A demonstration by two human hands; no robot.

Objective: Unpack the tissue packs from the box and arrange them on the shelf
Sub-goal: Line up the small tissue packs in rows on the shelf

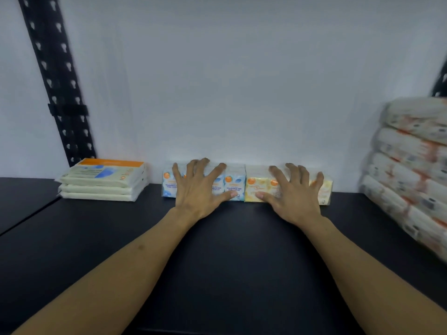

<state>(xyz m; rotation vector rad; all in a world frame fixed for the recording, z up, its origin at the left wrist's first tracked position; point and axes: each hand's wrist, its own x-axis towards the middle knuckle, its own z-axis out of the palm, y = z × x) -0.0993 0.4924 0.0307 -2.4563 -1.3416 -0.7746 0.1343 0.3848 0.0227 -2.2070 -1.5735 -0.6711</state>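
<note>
A row of small tissue packs stands against the white back wall on the black shelf (229, 250). The blue packs (233, 186) are on the left of the row, the yellow packs (255, 189) on the right. My left hand (199, 189) lies with spread fingers against the front of the blue packs. Over the yellow packs my right hand (294, 193) is spread the same way, pressing on them. Neither hand curls round a pack. The box is not in view.
Three flat cream tissue packs (102, 181) are stacked at the back left, beside a black perforated upright (56, 83). A tall stack of white and orange packs (411, 165) fills the right side. The shelf front is bare black surface.
</note>
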